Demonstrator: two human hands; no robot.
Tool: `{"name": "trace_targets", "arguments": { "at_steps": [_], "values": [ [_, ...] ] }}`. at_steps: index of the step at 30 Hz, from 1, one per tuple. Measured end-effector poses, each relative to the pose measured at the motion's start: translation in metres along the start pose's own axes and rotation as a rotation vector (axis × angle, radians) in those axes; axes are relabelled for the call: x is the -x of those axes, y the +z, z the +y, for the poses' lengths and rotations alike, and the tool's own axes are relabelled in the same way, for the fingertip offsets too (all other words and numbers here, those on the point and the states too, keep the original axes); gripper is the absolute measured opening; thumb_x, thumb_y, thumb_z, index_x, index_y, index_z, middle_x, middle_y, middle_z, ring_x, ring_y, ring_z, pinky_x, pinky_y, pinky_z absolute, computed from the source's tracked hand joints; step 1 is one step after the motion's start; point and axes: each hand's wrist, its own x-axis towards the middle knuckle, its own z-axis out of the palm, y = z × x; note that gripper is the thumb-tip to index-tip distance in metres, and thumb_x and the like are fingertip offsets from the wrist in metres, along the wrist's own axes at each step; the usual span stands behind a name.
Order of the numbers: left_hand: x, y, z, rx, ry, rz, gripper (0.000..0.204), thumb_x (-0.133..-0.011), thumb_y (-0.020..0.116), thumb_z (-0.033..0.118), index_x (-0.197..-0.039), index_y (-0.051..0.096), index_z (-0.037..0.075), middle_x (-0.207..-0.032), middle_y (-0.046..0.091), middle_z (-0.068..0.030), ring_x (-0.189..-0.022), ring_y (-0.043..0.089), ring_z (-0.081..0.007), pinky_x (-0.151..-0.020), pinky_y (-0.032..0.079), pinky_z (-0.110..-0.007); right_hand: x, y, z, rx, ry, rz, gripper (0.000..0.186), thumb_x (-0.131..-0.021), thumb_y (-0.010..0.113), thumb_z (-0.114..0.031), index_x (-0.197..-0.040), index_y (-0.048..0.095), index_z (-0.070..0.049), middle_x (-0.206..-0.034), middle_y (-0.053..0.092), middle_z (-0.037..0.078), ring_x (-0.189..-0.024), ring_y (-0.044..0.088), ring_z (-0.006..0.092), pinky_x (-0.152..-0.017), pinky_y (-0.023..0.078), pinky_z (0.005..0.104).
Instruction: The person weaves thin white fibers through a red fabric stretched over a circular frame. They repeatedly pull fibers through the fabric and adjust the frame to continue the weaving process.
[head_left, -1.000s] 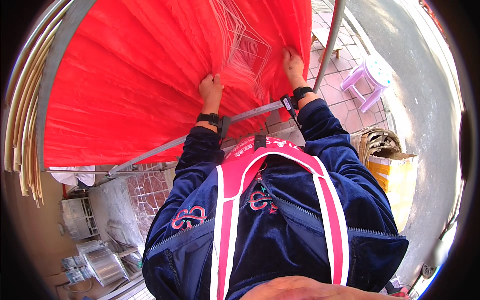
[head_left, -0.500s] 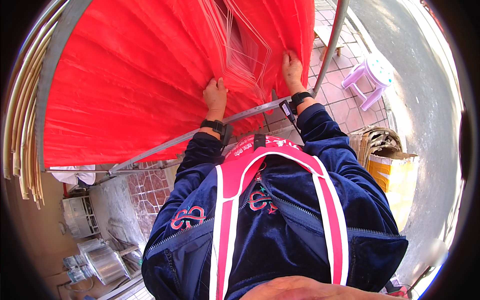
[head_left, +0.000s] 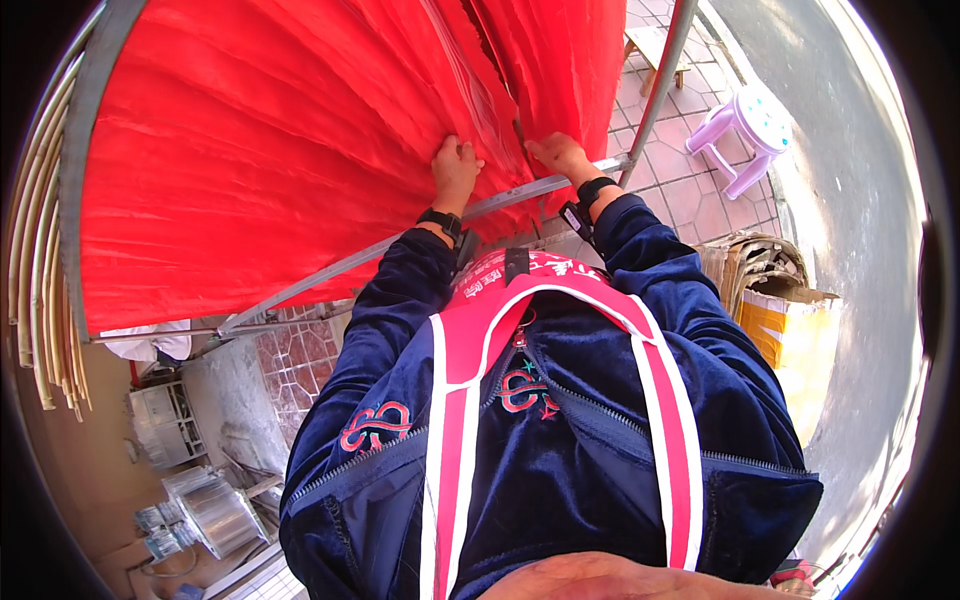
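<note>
A large red cloth [head_left: 270, 190], gathered in folds, hangs over a metal frame in front of me. My left hand [head_left: 456, 172] is closed on the cloth just left of a narrow dark gap, its fingers curled into the folds. On the gap's right side, my right hand [head_left: 560, 155] pinches the cloth, fingers pointing left. Little space separates the two hands. Beneath both wrists runs a grey metal bar [head_left: 515, 196] of the frame. Part of the fingertips is hidden in the red folds.
Bamboo poles [head_left: 42, 250] lean at the far left beside a frame post. A lilac plastic stool [head_left: 738, 140] stands right on the paving. Stacked cardboard [head_left: 750, 270] and a yellow-white box [head_left: 790, 345] sit by my right arm. A metal drum-shaped machine [head_left: 215, 512] is lower left.
My right hand has come down and left, toward my left hand, which shifted slightly up and right. The wide opening showing white threads between them has narrowed to a dark slit.
</note>
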Motion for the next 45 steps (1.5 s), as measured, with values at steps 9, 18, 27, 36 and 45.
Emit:
{"name": "trace_targets", "arguments": {
  "at_steps": [9, 18, 27, 36, 45],
  "values": [
    [-0.003, 0.015, -0.023, 0.304, -0.069, -0.101, 0.014, -0.101, 0.046, 0.008, -0.107, 0.045, -0.004, -0.101, 0.059, -0.0166, -0.09, 0.071, -0.0291, -0.072, 0.06, -0.034, -0.01, 0.021, -0.02, 0.069, -0.019, 0.166, 0.068, -0.086, 0.061, -0.058, -0.114, 0.062, 0.004, -0.108, 0.064, 0.033, -0.106, 0.062, 0.0439, -0.091, 0.05, 0.0468],
    [-0.001, 0.009, -0.03, 0.175, 0.015, 0.019, 0.013, -0.099, 0.049, 0.007, -0.105, 0.049, -0.004, -0.086, 0.066, -0.0167, -0.075, 0.072, -0.0214, -0.064, 0.06, -0.031, -0.025, 0.015, -0.008, 0.017, 0.018, 0.199, 0.071, -0.083, 0.064, -0.062, -0.105, 0.063, 0.005, -0.102, 0.065, 0.031, -0.099, 0.064, 0.0441, -0.084, 0.052, 0.0476],
    [-0.002, -0.005, -0.042, -0.123, 0.17, 0.011, 0.013, -0.094, 0.058, 0.01, -0.098, 0.058, -0.003, -0.074, 0.067, -0.0124, -0.071, 0.071, -0.0181, -0.063, 0.054, -0.03, -0.037, 0.031, 0.002, -0.192, -0.292, 0.324, 0.046, -0.088, 0.067, -0.042, -0.093, 0.063, 0.004, -0.075, 0.068, 0.019, -0.072, 0.07, 0.0271, -0.063, 0.054, 0.0365],
    [-0.008, -0.016, -0.041, 0.223, -0.053, 0.203, 0.019, -0.095, 0.058, 0.01, -0.1, 0.063, -0.007, -0.074, 0.067, -0.0099, -0.059, 0.068, -0.0168, -0.051, 0.055, -0.027, -0.064, 0.046, 0.054, -0.523, -0.272, 0.479, 0.024, -0.097, 0.057, -0.025, -0.093, 0.063, -0.002, -0.08, 0.069, 0.008, -0.063, 0.064, 0.0167, -0.057, 0.05, 0.0297],
    [-0.024, -0.049, -0.05, -0.147, -0.025, 0.354, 0.024, -0.093, 0.059, 0.018, -0.095, 0.065, -0.006, -0.066, 0.068, -0.0172, -0.062, 0.071, -0.0241, -0.056, 0.054, -0.036, -0.027, -0.003, 0.069, -0.44, 0.011, 0.812, 0.021, -0.094, 0.06, -0.019, -0.097, 0.07, -0.001, -0.077, 0.072, 0.013, -0.068, 0.07, 0.0214, -0.061, 0.054, 0.0329]
  ]
}}
